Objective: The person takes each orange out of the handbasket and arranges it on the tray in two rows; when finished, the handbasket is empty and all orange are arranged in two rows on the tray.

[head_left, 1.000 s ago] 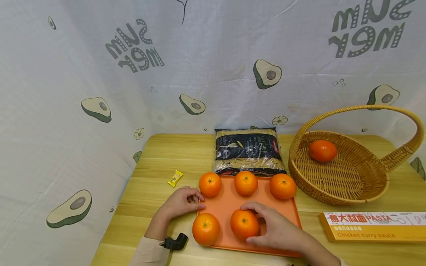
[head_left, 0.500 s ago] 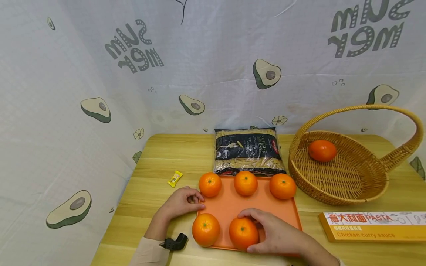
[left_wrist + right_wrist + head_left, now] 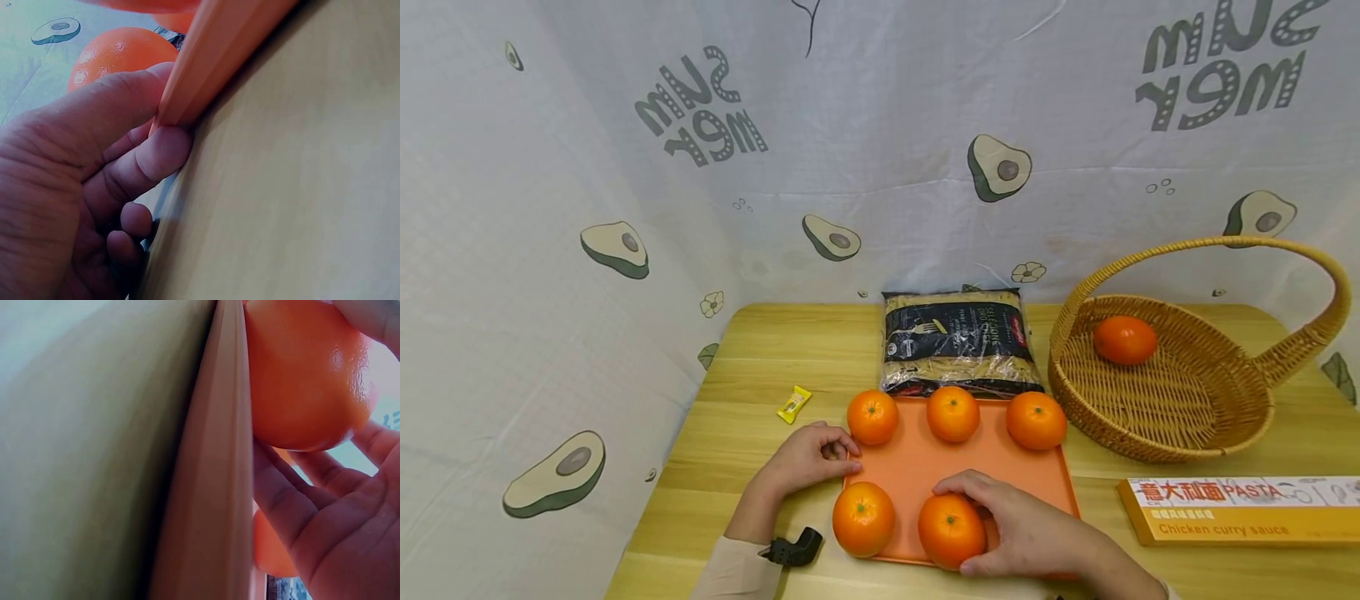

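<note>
An orange tray lies on the table. My left hand is at its left side, and in the left wrist view the thumb and a finger pinch its rim. My right hand curls round an orange low at the tray's front edge, thumb on the near side and fingers behind. Another orange sits at the front left corner. Along the back stand three more: a left orange, a middle orange and a right orange.
Behind the tray lies a bag of pasta. A wicker basket with a tall handle holds a red-orange fruit at the right. In front of it is a pasta box. A small yellow packet lies at the left.
My right hand has brought its orange slightly down toward the tray's front edge, level with the front left one. The left hand stays at the tray's rim.
</note>
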Available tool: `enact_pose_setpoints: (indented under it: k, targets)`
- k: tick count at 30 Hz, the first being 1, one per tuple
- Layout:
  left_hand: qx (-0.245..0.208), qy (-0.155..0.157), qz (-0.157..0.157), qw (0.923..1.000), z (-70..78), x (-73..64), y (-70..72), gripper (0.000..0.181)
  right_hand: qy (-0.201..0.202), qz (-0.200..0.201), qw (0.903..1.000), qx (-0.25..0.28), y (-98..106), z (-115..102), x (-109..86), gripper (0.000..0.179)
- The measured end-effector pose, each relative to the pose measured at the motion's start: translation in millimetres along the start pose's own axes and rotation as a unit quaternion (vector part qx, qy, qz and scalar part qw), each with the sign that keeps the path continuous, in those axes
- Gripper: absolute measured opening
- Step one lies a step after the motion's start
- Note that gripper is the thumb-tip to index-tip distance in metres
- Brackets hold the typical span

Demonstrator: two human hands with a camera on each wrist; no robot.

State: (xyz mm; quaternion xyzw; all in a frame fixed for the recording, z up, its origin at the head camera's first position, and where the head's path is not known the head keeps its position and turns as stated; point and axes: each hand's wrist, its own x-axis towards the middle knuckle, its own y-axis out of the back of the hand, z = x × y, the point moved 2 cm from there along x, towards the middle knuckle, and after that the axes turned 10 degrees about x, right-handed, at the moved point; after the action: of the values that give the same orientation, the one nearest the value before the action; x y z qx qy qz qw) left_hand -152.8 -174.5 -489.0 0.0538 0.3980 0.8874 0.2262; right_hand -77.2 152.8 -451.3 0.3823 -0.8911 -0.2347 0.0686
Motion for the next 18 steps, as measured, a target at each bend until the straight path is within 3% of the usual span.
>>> enact_pose_setpoints:
  k: [6, 18]
  targets:
    - [-0.002, 0.001, -0.001, 1.0000, -0.8, 0.1, -0.7, 0.013, 0.019, 0.004, 0.9998, -0.001, -1.3, -1.8, 0.6, 0.067]
    - [-0.005, 0.002, 0.000, 1.0000, -0.3, -0.4, -0.4, 0.013, 0.000, 0.002, 0.9995, -0.033, 0.7, -0.8, -0.1, 0.078]
